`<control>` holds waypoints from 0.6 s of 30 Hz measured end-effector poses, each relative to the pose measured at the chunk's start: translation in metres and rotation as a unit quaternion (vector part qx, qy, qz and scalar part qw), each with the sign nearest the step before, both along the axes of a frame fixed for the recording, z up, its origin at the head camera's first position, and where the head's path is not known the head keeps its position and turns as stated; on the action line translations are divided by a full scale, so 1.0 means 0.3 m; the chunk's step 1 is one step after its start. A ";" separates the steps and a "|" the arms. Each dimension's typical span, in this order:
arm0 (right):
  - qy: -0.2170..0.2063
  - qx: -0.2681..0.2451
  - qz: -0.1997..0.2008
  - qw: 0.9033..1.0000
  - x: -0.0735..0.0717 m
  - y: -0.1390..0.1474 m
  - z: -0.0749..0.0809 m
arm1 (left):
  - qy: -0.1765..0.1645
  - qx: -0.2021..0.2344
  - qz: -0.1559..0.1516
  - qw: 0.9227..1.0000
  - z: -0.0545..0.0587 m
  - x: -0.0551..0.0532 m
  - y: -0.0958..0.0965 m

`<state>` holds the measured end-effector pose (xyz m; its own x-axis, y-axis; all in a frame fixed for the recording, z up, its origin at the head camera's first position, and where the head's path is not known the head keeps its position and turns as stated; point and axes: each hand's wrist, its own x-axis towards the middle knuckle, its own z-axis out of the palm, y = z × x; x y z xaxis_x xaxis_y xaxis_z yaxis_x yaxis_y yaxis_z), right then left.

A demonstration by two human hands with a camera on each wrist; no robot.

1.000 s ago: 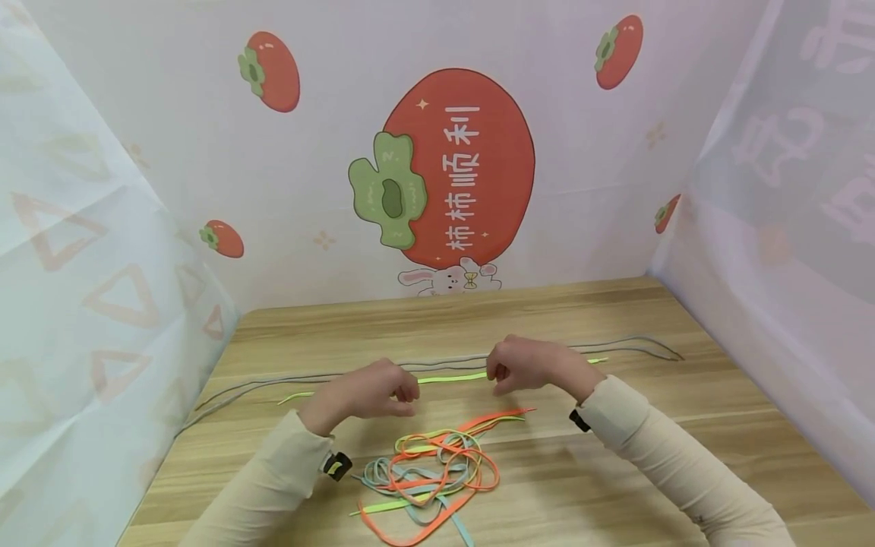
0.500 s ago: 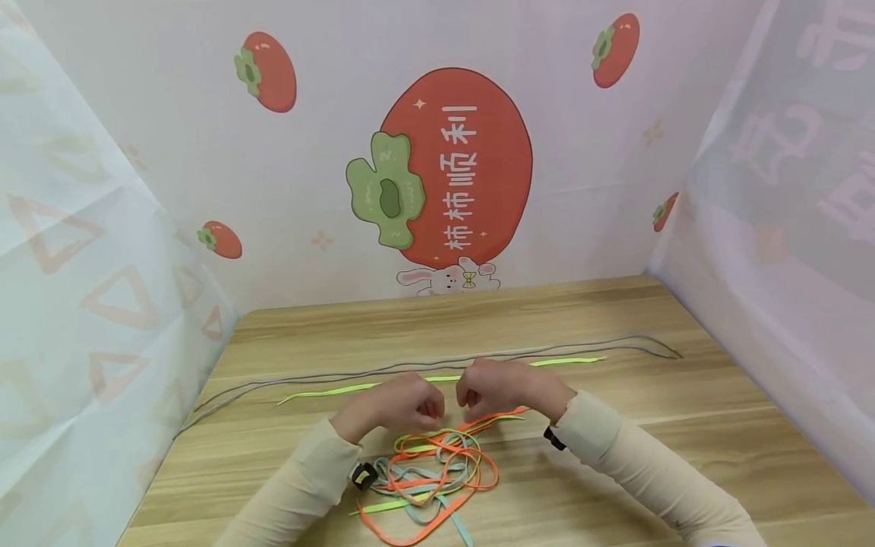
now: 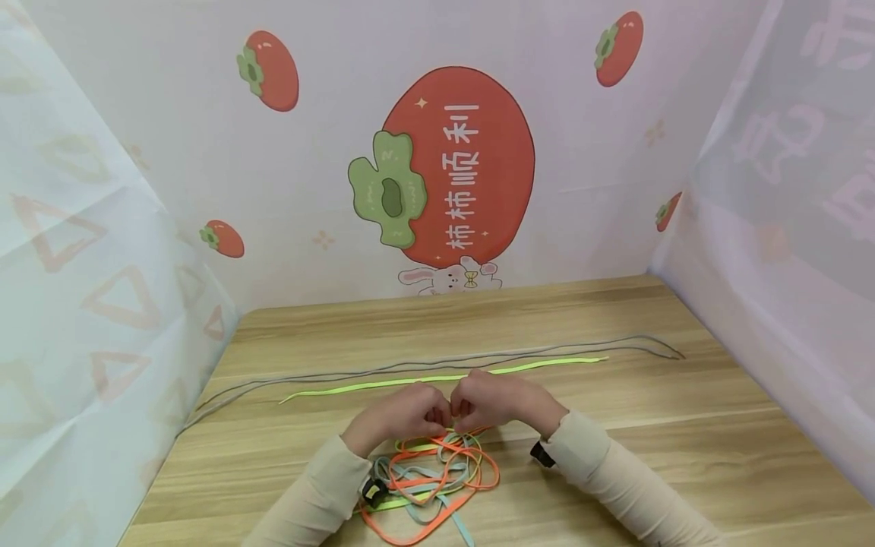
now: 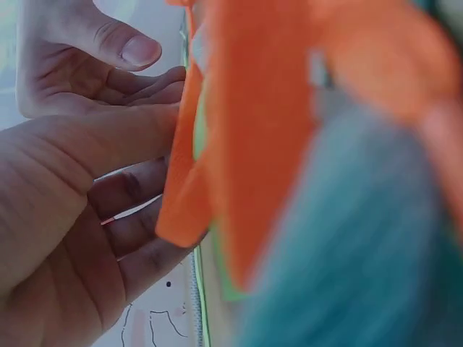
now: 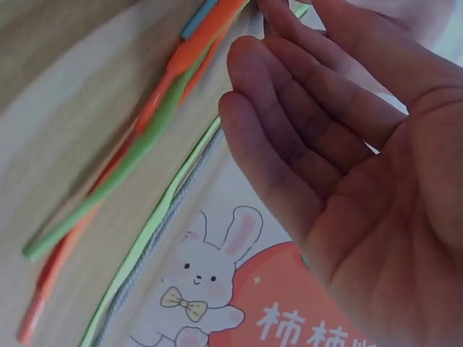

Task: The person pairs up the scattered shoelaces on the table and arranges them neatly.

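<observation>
A tangled pile of flat shoelaces lies at the front middle of the table, with an orange shoelace (image 4: pixel 257 144), a blue-grey shoelace (image 3: pixel 462 524) and a yellow-green shoelace (image 5: pixel 119 173). My left hand (image 3: pixel 413 410) and right hand (image 3: pixel 487 399) are nearly together over its far edge. In the left wrist view, the left thumb and fingers reach up to the orange lace, their tips partly hidden behind it; I cannot tell whether they pinch it. The right fingers are loosely bent beside the laces, thumb apart, with nothing seen between them.
Beyond the hands a straight yellow-green shoelace (image 3: pixel 369 386) lies across the wooden table (image 3: pixel 683 425). Thin grey shoelaces (image 3: pixel 287 378) run behind it. A printed cloth wall (image 3: pixel 581 228) encloses the back, with further cloth at both sides.
Both hands have moved from the straight yellow-green lace towards the person and inward, and now meet over the far edge of the pile. The straight laces have stayed put.
</observation>
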<state>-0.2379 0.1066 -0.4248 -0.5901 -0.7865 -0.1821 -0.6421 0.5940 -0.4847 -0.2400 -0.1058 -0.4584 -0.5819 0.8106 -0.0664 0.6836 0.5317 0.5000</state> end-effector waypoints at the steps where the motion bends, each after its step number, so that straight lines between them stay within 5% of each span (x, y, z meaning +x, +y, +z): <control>1: 0.000 0.000 -0.002 1.000 0.001 0.000 -0.004 | 0.001 0.003 0.002 1.000 -0.004 0.002 -0.002; 18: 0.025 -0.058 0.001 0.998 -0.014 -0.014 -0.043 | -0.025 0.056 0.035 0.998 0.005 0.007 -0.036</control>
<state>-0.2421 0.1025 -0.4377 -0.5939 -0.8023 -0.0604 -0.6685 0.5338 -0.5179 -0.2378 -0.1165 -0.4568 -0.6350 0.7724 -0.0082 0.6198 0.5158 0.5915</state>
